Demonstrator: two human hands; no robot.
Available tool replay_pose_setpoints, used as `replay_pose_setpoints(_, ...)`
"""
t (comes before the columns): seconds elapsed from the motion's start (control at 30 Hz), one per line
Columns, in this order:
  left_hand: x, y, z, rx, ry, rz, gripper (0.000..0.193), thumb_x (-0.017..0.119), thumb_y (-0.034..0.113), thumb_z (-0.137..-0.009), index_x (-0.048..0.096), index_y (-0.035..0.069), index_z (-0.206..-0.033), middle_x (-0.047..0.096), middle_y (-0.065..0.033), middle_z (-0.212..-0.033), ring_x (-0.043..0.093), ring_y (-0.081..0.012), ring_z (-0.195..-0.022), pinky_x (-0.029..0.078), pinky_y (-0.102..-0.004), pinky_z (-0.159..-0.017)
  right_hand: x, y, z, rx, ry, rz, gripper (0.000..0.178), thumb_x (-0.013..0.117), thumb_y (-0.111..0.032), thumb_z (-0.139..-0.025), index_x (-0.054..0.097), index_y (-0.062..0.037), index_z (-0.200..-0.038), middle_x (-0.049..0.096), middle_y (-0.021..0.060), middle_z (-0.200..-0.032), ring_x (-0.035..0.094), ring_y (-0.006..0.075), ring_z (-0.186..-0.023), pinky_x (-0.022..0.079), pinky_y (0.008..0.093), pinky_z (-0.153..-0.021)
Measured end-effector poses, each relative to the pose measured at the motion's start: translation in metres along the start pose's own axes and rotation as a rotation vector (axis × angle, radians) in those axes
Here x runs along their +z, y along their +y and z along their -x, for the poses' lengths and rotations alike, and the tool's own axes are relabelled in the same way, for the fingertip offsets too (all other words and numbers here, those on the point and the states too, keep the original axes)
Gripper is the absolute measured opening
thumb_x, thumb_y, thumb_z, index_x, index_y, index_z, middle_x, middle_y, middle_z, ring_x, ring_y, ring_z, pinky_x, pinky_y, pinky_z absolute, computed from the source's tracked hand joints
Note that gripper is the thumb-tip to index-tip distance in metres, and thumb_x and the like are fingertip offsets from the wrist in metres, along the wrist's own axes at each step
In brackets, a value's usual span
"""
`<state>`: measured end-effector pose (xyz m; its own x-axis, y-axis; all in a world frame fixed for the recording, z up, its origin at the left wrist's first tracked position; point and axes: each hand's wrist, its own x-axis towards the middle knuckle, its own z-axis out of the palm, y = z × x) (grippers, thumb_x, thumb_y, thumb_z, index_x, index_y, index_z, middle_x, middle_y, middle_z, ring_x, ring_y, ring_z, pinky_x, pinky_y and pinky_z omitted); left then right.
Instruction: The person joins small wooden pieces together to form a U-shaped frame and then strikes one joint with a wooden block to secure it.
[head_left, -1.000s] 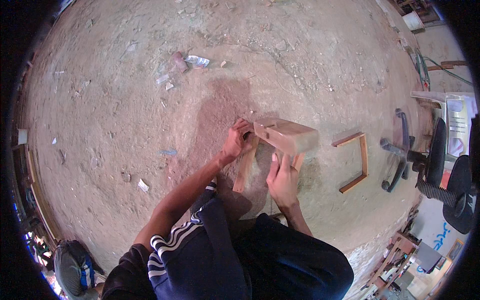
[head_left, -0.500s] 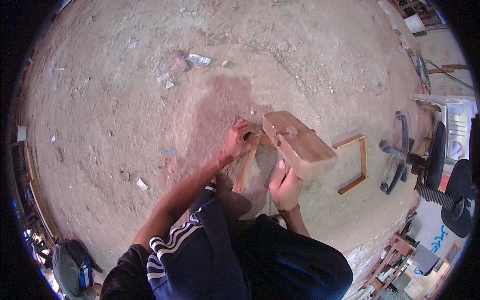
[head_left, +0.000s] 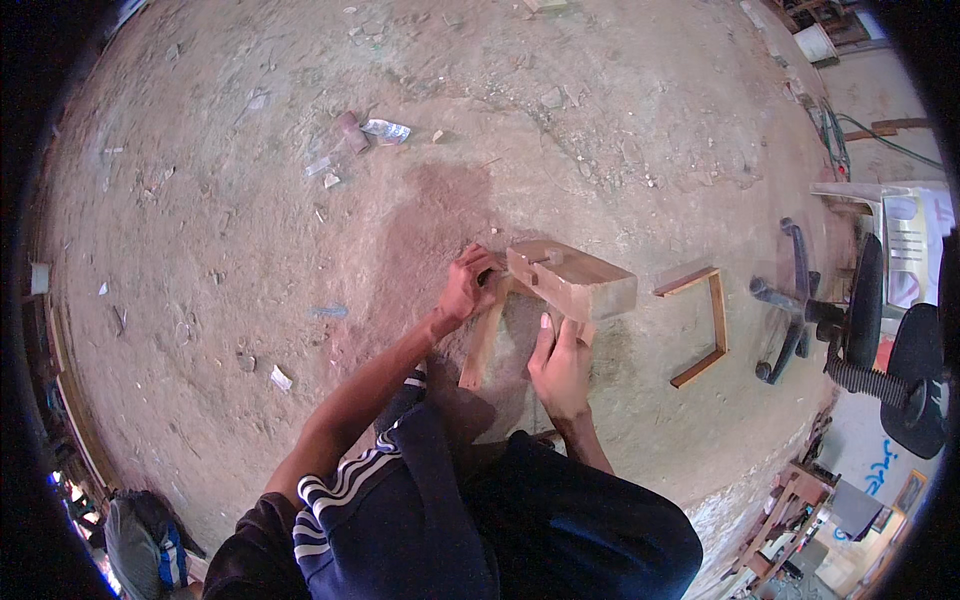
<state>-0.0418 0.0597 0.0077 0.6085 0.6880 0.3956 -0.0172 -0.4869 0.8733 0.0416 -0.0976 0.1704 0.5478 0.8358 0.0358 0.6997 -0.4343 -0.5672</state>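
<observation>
On the dirt floor (head_left: 250,250), head view, centre-right: 1 wooden block (head_left: 572,282), light-coloured, lying slightly tilted, w/ 2 hands on it. Left hand (head_left: 468,288) is at the block's left end, fingers curled closed round that end & the top of 1 thin wooden strip (head_left: 483,340) that runs down-left from under the block; exact grip on strip vs block can't be told. Right hand (head_left: 560,365) sits just below the block, fingers straight up and flat against its near face, thumb out to the side — pressing, not wrapped round. Block's right end is free, well apart from 1 U-shaped wooden frame (head_left: 705,330) lying flat on the floor to the right. Further right: 1 dark office chair base (head_left: 795,310) on its side, w/ 1 more chair (head_left: 900,370) by the rim. Upper floor: 1 crumpled silver wrapper (head_left: 385,129) just beside 1 small brownish cylinder (head_left: 348,131), plus scattered paper bits. Bottom left rim: 1 bag (head_left: 140,545), grey w/ blue. Person's dark trousers w/ 3 white stripes (head_left: 340,485) fill the lower centre.
</observation>
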Motion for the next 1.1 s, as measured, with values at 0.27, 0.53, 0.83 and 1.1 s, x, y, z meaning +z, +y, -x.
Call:
replay_pose_setpoints(0.27,-0.005,0.001,0.001,-0.07,-0.077,-0.01,0.037,0.067,0.002,-0.063,0.072,0.002,-0.099,0.066,-0.0143,-0.089,0.062,-0.0335,-0.087,0.051,-0.0403,-0.079,0.011,0.009,0.004,0.111,-0.114,0.028,0.042,0.053,-0.024,-0.101,0.046,-0.0063,-0.138,0.067,0.0266,-0.073,0.067,0.0465,-0.066,0.051,0.0558,-0.057)
replay_pose_setpoints(0.53,0.0,0.007,-0.003,-0.029,-0.013,-0.009,0.018,0.064,-0.009,-0.067,0.064,-0.002,-0.083,0.063,-0.016,-0.083,0.06,-0.0359,-0.08,0.05,-0.0405,-0.072,0.015,0.017,0.004,-0.4,0.307,0.145,0.039,0.054,-0.024,-0.1,0.052,-0.0057,-0.134,0.069,0.026,-0.077,0.069,0.0441,-0.075,0.055,0.0526,-0.07)
replay_pose_setpoints(0.83,-0.006,0.005,0.0,-0.005,-0.072,0.023,0.019,0.065,-0.007,-0.069,0.068,-0.002,-0.087,0.066,-0.0158,-0.088,0.062,-0.0352,-0.084,0.052,-0.0408,-0.074,-0.014,0.018,0.019,0.044,0.116,-0.127,0.045,0.052,-0.022,-0.103,0.045,0.0073,-0.137,0.067,0.0321,-0.098,0.067,0.0496,-0.091,0.052,0.0491,-0.081)
replay_pose_setpoints(1.1,-0.025,-0.028,-0.027,0.083,-0.479,-0.15,0.016,0.068,0.001,-0.078,0.072,0.002,-0.094,0.069,-0.0172,-0.097,0.065,-0.0366,-0.094,0.054,-0.0418,-0.079,-0.147,0.04,-0.013,0.079,-0.231,-0.145,0.034,0.054,-0.013,-0.099,0.044,0.0074,-0.125,0.059,0.0263,-0.064,0.064,0.0466,-0.061,0.049,0.0519,-0.057)
